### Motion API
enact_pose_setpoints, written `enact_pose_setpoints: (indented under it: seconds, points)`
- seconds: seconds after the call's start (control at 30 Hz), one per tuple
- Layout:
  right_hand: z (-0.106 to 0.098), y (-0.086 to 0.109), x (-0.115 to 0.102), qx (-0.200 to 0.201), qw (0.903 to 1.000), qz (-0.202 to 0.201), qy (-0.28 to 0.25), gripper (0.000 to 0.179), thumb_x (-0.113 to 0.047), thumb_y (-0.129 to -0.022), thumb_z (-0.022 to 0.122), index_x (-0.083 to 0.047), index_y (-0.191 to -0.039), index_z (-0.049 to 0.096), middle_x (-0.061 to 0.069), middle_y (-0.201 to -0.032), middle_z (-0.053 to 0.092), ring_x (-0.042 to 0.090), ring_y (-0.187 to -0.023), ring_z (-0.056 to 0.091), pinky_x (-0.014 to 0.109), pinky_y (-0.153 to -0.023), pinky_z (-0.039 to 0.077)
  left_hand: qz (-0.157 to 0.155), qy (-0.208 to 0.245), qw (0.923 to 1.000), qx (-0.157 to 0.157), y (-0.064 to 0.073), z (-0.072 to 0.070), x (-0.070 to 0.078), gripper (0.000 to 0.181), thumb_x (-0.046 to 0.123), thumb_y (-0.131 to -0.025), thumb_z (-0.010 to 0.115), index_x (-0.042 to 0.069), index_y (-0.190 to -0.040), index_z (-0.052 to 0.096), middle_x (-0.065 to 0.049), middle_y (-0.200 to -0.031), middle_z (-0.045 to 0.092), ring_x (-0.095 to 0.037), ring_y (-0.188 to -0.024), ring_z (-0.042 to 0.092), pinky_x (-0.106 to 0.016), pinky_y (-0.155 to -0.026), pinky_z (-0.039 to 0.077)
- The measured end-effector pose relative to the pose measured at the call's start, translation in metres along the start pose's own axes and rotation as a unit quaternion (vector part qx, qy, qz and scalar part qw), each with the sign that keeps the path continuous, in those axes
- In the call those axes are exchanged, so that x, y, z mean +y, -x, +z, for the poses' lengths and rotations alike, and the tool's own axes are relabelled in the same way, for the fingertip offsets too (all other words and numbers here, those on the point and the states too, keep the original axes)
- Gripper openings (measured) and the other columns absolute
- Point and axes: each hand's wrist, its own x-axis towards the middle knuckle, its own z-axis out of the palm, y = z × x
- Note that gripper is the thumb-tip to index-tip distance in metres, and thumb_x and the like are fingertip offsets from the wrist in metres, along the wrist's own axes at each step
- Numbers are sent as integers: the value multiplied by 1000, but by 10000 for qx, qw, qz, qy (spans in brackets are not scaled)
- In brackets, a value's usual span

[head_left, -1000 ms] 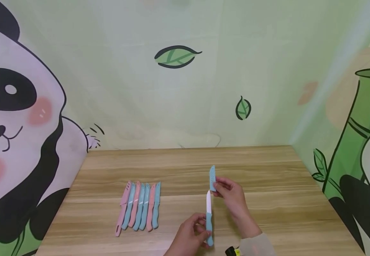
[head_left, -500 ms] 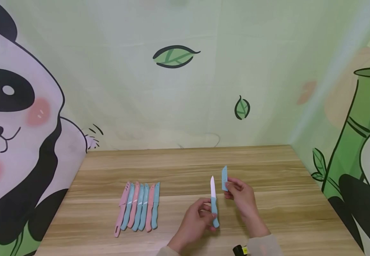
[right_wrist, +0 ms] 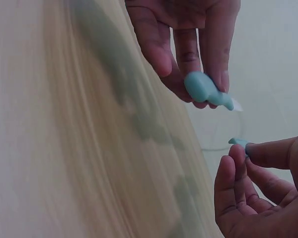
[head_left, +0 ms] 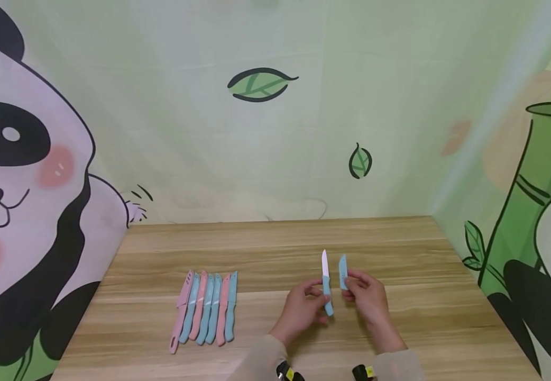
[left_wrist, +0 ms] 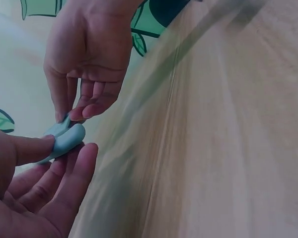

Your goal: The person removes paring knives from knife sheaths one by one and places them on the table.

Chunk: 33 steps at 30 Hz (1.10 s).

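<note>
My left hand (head_left: pixel 301 309) pinches the blue handle of a small knife (head_left: pixel 327 283), whose white blade points away, bare and upward in the head view. To its right, my right hand (head_left: pixel 368 299) pinches a light blue knife sheath (head_left: pixel 343 271) between thumb and fingers. Knife and sheath stand side by side, a narrow gap apart, both held above the table. The left wrist view shows the rounded end of the knife handle (left_wrist: pixel 69 140) between thumb and fingers. From the right wrist, only a small end of the sheath (right_wrist: pixel 238 143) shows past the thumb.
A row of several sheathed knives (head_left: pixel 205 309), pink and blue, lies side by side on the left of the wooden table (head_left: pixel 266 248). Behind the table hangs a green backdrop (head_left: pixel 185 132) printed with pandas, leaves and bamboo.
The left hand has carried the knife up and to the right, away from the viewer. The right hand has shifted right with the sheath and lowered slightly. The blade now stands beside the sheath.
</note>
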Motion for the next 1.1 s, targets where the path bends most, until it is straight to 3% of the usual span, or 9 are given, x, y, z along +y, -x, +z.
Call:
enact_pose_setpoints:
  seconds: [0.3, 0.5, 0.63, 0.77, 0.97, 1.1]
  points:
    - [-7, -7, 6, 172, 9992, 2, 351, 37, 6, -96, 65, 10, -132, 63, 16, -95, 72, 14, -74, 71, 21, -66, 61, 118, -651, 9975, 238, -24, 13, -7, 47, 2, -94, 71, 2, -140, 61, -7, -95, 69, -15, -64, 70, -31, -58, 63]
    - [-11, -13, 13, 193, 9985, -13, 521, 36, 5, -95, 66, 11, -131, 64, 16, -94, 72, 12, -72, 69, 21, -64, 60, 14, -738, 9965, 390, -36, 19, -6, 55, -6, -92, 70, -4, -144, 55, -7, -92, 64, -17, -66, 72, -29, -62, 64]
    - [-14, -15, 17, 238, 9973, -47, 693, 36, 5, -95, 66, 13, -130, 63, 18, -93, 74, 10, -70, 68, 20, -63, 59, 89, -1096, 9934, 341, -42, 23, -2, 57, -10, -88, 70, -6, -143, 56, -6, -88, 64, -15, -67, 72, -27, -62, 63]
    - [-15, -17, 20, 326, 9952, -32, 926, 34, 2, -95, 66, 12, -128, 65, 18, -91, 75, 9, -68, 68, 19, -61, 59, 235, -1660, 9853, 340, -47, 28, 1, 46, -7, -86, 70, -6, -132, 64, -2, -81, 62, -8, -63, 66, -20, -57, 59]
    - [-15, -20, 20, 383, 9919, 38, 1211, 32, 0, -96, 65, 10, -126, 67, 19, -92, 76, 10, -67, 69, 20, -60, 59, 553, -2511, 9648, 550, -57, 34, 3, 32, 0, -85, 73, -5, -117, 71, 1, -76, 61, -6, -63, 56, -17, -56, 48]
    - [-14, -22, 17, 365, 9903, 41, 1341, 32, -1, -96, 66, 8, -126, 68, 16, -89, 77, 10, -66, 70, 21, -60, 59, 644, -2714, 9582, 645, -63, 37, 5, 20, 2, -85, 74, 0, -105, 75, 2, -74, 61, -8, -63, 53, -19, -57, 44]
